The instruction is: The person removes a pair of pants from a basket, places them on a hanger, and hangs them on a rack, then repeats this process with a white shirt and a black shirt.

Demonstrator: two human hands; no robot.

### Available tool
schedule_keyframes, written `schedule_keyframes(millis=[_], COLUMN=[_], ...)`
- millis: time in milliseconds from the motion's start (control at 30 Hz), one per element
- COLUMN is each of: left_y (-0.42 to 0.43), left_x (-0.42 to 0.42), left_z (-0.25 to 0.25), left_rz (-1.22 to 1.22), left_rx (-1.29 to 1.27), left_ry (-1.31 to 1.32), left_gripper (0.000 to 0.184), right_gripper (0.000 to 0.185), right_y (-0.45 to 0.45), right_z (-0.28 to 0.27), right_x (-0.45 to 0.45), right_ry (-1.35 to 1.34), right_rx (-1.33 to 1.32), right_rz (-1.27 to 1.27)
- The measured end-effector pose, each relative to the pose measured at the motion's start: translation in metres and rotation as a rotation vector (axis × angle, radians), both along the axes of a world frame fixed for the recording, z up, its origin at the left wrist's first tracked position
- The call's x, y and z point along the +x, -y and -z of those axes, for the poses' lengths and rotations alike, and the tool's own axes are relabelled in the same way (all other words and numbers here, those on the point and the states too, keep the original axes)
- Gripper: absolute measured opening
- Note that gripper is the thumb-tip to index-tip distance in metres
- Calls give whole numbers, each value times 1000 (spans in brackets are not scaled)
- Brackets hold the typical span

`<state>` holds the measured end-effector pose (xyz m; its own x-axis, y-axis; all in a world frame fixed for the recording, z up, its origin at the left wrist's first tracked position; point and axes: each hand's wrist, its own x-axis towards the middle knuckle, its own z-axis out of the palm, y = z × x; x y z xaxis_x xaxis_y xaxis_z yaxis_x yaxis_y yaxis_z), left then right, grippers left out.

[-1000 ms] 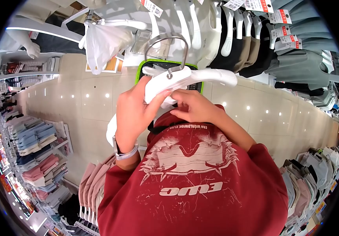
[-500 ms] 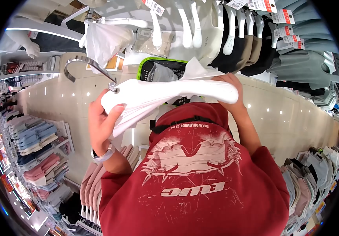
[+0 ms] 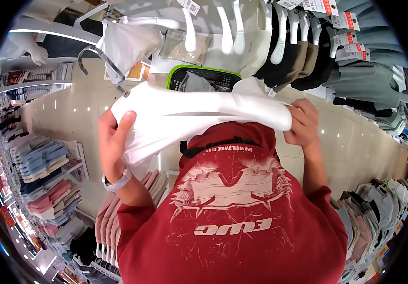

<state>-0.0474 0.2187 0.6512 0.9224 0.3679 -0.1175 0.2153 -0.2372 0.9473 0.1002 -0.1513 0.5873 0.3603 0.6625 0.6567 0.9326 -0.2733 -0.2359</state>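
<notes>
A white hanger (image 3: 199, 102) with a metal hook lies across in front of my chest, its hook pointing up and left. My left hand (image 3: 114, 137) is closed round its hook end, thumb on top, gripping white fabric there too. A white garment (image 3: 154, 135) hangs in folds below the hanger and stretches along it to the right. At the other end, my right hand (image 3: 304, 122) is closed with bent fingers, pinching the garment's edge just beyond the hanger tip. Part of the garment stands up behind the hanger arm.
A black basket with a green rim (image 3: 170, 78) holds a plastic-wrapped item beyond the hanger. Hung clothes (image 3: 294, 61) with price tags line the rack ahead. Folded clothes (image 3: 48, 163) are stacked at left, a pink row (image 3: 107, 217) hangs lower left, and more garments (image 3: 369, 213) hang at right.
My right hand has moved right and a little down, drawing the white fabric out along the hanger to its tip. My left hand and the hook have shifted slightly left.
</notes>
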Motion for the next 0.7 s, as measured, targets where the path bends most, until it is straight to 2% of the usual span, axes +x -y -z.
schedule_keyframes(millis=[67,333,400,467,533,600,700], left_y=[-2,-2,-2,0,-7,-7,0], left_x=[2,-3,-6,-6,-7,-8,-8], left_z=[-3,-6,-9,-10,-8,-8,-8], left_rz=[-22,33,27,39,69,98,91], left_rx=[50,91,104,89,92,99,97], left_ry=[-105,-36,-14,66,8,-51,18], left_gripper=[37,38,38,38,39,39,40], right_gripper=[24,23,25,25,24,22,18], right_y=[1,13,15,19,21,19,16], right_z=[-6,-46,-64,-72,-77,-79,-81], right_x=[-2,-18,-26,-28,-27,-23,-20], right_ry=[-14,-118,-342,-362,-376,-336,-356], right_rx=[3,-107,-121,-143,-166,-136,-39], right_rz=[-33,-98,-209,-221,-241,-206,-229])
